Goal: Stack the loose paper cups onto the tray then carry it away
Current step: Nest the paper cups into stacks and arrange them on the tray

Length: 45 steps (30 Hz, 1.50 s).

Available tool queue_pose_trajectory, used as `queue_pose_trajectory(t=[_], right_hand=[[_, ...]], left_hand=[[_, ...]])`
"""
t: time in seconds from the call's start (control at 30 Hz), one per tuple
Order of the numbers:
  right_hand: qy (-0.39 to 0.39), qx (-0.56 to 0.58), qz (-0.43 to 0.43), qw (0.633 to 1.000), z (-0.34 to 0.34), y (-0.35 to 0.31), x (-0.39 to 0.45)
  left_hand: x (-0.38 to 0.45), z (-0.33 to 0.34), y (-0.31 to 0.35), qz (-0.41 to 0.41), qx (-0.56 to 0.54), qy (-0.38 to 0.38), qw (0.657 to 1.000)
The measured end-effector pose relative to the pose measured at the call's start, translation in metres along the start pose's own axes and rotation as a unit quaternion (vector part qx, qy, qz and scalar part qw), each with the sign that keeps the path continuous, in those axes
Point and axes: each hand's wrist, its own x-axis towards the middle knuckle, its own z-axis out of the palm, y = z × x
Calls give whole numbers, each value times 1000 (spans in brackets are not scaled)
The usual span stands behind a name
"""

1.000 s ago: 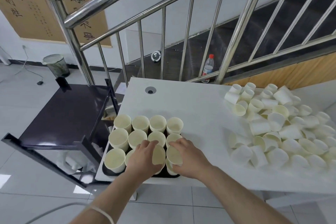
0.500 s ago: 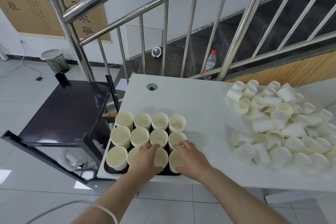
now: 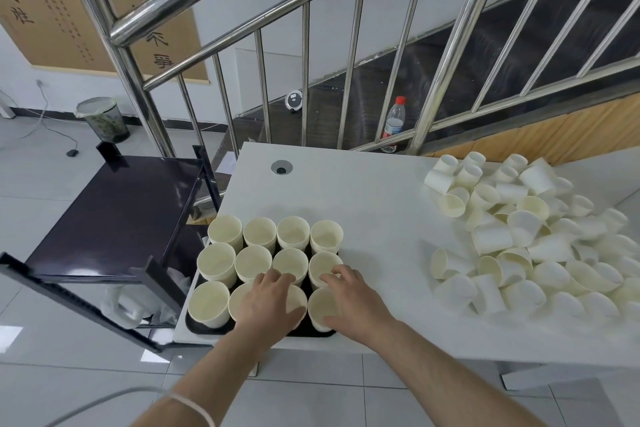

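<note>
The tray (image 3: 194, 324) at 7 o'clock on the table (image 3: 363, 204) holds twelve stacks (image 3: 258, 236). Left hand (image 3: 268, 302) and right hand (image 3: 349, 298) press spread fingers on the near stacks. Many loose cups (image 3: 526, 246) remain at 3 o'clock; carrying not begun.

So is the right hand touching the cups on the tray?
Touching. The head view shows the right hand lying across a front cup stack on the tray, fingers over its rim, no gap.
</note>
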Motion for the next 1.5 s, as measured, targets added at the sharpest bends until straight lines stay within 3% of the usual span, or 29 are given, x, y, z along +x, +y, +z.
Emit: queue_pose_trajectory(t=[0.23, 0.47, 0.87, 1.5], right_hand=[[29, 15, -10, 999, -34, 38, -18], [69, 7, -8, 998, -69, 116, -56], [87, 6, 94, 992, -115, 253, -101], [20, -49, 295, 954, -178, 394, -25]], left_hand=[[7, -5, 53, 1, -16, 48, 999], [22, 17, 144, 36, -22, 54, 998], [67, 50, 275, 99, -24, 26, 994], [227, 73, 329, 156, -64, -37, 985]])
